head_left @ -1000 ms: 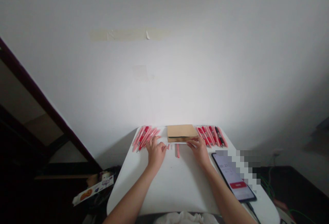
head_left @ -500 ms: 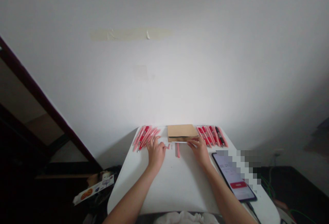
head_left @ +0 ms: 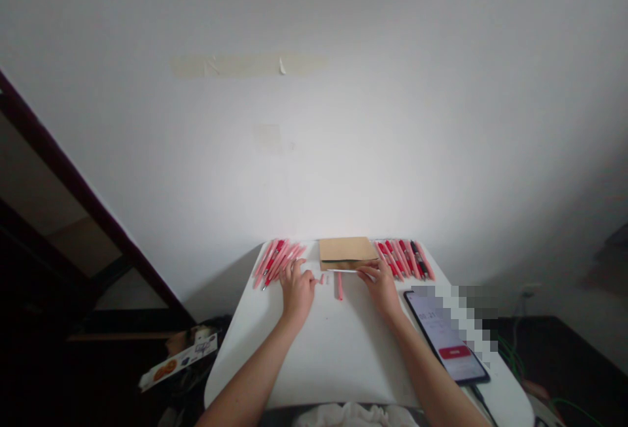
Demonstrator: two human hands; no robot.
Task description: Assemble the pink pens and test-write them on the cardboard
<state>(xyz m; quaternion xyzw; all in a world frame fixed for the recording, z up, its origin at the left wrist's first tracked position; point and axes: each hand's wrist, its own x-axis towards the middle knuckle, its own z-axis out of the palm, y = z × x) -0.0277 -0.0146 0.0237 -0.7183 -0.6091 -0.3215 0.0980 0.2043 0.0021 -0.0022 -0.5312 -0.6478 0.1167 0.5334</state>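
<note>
My left hand (head_left: 297,295) rests palm down with its fingers spread, their tips at the edge of the left group of pink and red pens (head_left: 277,261). A small pink piece (head_left: 322,279) lies by its thumb. My right hand (head_left: 383,288) is at the front right corner of a brown cardboard box (head_left: 346,248), which has a dark gap along its front. Its fingers are closed at the right end of a thin white strip (head_left: 342,271), whose kind I cannot make out. A short pink pen part (head_left: 339,286) lies just below the strip.
Another group of pink, red and black pens (head_left: 405,260) lies right of the box. A phone (head_left: 449,339) with a cable lies on the white table (head_left: 343,361) at the right. The wall (head_left: 314,178) stands directly behind the table.
</note>
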